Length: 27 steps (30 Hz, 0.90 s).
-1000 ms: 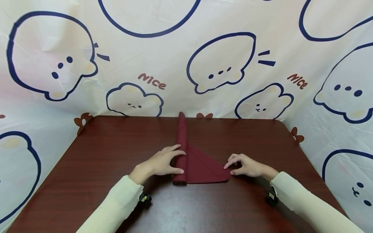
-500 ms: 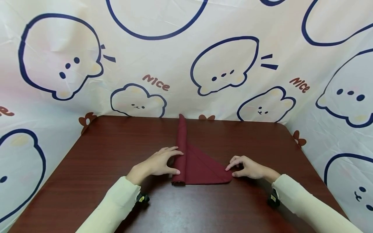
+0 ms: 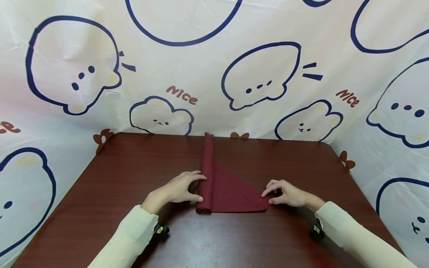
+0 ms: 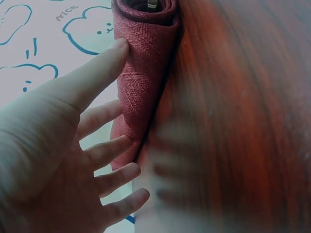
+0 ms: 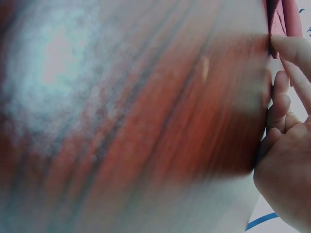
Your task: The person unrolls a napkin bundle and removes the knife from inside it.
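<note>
A dark red cloth [image 3: 236, 195] lies in the middle of the table, part flat and part wound into a long roll [image 3: 207, 163] pointing away from me. Its flat part tapers to a corner on the right. My left hand [image 3: 172, 190] rests against the roll's left side, fingers and thumb spread and nearly straight, as the left wrist view confirms on the woven roll [image 4: 143, 68]. A small shiny bit [image 4: 152, 4] shows inside the roll's end. With thumb and index finger, my right hand [image 3: 286, 192] pinches the corner; the cloth corner [image 5: 278, 26] is only partly seen in the right wrist view.
The brown wooden table [image 3: 207, 245] runs back to a pale curtain [image 3: 207, 74] printed with blue cartoon outlines, which also hangs along both sides. The roll's far end reaches the table's back edge.
The roll has shifted left under my left hand, and the flat part has widened. My right hand stays at the corner. The head view has turned slightly left.
</note>
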Motion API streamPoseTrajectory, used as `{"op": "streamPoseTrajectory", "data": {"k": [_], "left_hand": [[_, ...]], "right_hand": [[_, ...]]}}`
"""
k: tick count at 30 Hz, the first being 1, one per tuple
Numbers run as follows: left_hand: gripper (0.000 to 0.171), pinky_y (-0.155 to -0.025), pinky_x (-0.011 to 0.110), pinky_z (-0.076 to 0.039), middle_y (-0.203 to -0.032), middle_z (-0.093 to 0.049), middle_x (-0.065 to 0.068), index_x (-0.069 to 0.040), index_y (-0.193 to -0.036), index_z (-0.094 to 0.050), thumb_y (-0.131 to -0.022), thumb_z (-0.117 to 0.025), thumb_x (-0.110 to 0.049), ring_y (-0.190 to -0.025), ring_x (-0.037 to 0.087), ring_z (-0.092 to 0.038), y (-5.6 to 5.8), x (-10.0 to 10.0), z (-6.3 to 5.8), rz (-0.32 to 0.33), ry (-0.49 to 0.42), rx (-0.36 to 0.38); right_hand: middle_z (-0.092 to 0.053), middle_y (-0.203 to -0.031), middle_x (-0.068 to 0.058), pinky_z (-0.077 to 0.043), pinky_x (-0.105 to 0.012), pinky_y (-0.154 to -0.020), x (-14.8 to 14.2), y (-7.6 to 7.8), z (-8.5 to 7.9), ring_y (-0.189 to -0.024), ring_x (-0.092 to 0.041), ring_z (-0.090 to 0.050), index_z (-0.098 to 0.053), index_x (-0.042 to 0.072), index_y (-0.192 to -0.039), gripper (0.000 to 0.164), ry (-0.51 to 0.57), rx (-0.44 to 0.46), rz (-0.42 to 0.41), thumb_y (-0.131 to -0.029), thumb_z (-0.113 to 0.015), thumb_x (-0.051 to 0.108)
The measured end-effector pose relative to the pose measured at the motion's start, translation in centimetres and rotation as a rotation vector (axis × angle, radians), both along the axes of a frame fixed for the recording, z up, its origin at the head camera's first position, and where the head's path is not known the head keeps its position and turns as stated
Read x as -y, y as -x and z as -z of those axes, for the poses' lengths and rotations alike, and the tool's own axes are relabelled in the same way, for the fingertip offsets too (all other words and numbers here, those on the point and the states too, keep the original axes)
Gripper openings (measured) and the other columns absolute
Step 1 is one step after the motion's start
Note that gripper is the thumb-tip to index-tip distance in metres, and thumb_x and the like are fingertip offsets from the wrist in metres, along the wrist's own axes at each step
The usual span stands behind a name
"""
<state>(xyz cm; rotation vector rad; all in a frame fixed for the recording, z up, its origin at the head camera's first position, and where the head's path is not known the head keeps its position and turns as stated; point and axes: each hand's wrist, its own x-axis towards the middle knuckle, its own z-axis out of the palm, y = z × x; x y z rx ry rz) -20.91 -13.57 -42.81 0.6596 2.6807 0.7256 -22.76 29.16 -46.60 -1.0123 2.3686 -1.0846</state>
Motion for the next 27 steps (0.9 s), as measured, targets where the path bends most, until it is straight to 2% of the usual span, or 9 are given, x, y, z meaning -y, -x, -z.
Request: {"op": "streamPoseTrajectory", "data": {"k": [7, 17, 27], "left_hand": [[0.069, -0.116, 0.062, -0.034, -0.164, -0.035, 0.009, -0.024, -0.148, -0.052, -0.087, -0.080, -0.039, -0.151, 0.037, -0.030, 0.06, -0.12, -0.02, 0.005, -0.037, 0.024], [0.069, -0.116, 0.062, -0.034, -0.163, -0.035, 0.011, -0.025, -0.148, -0.051, -0.087, -0.078, -0.042, -0.151, 0.037, -0.030, 0.15, -0.17, -0.16, 0.009, -0.056, 0.017], [0.066, -0.115, 0.061, -0.036, -0.164, -0.034, 0.011, -0.023, -0.149, -0.051, -0.091, -0.071, -0.047, -0.151, 0.036, -0.030, 0.08, -0.55, -0.53, -0.018, -0.107, -0.046]], "right_hand": [[-0.062, -0.108, -0.009, -0.043, -0.026, -0.081, -0.18, -0.11, -0.17, -0.092, -0.018, -0.051, -0.076, 0.012, -0.114, 0.023, -0.011, 0.004, 0.007, -0.091, -0.074, 0.014], [-0.063, -0.108, -0.009, -0.042, -0.026, -0.081, -0.26, -0.24, -0.39, -0.093, -0.016, -0.052, -0.076, 0.012, -0.113, 0.023, -0.003, -0.014, 0.008, -0.090, -0.074, 0.013], [-0.062, -0.107, -0.008, -0.042, -0.026, -0.082, -0.02, -0.28, -0.32, -0.093, -0.014, -0.051, -0.076, 0.013, -0.114, 0.023, 0.003, -0.007, -0.003, -0.092, -0.073, 0.012]]}}
